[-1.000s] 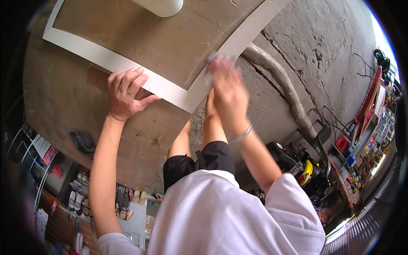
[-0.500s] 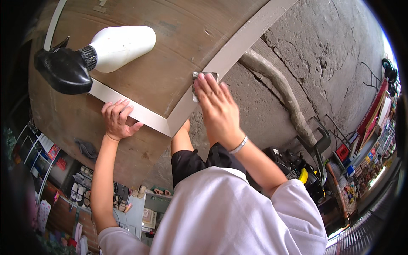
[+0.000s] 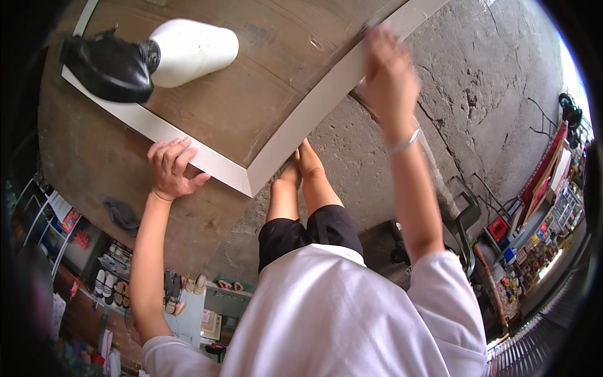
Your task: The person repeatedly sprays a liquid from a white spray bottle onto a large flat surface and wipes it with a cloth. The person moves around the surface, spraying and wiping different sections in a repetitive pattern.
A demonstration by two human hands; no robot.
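A white-painted frame (image 3: 301, 122) lies on a brown board, its mitred corner pointing toward me. My left hand (image 3: 173, 168) grips the left strip, fingertips over its top and thumb at the outer edge. Far up the right strip, my right hand (image 3: 391, 78) is blurred by motion, with its fingers pressed over a small dark grey piece of sandpaper (image 3: 372, 25). Most of the sandpaper is hidden under the fingers. A white spray bottle (image 3: 195, 53) with a black trigger head lies on its side at upper left, its head overlapping the left strip in view.
The brown board (image 3: 182, 226) reaches past the frame at left. Cracked concrete floor (image 3: 496, 94) spreads to the right. Several pairs of slippers (image 3: 107, 286) stand at lower left. A black armrest-like part (image 3: 465, 217) and shelves of goods (image 3: 553, 220) are at right.
My right hand has slid the sandpaper up and away along the right strip, from near the corner to its far part. My left hand keeps its hold on the left strip.
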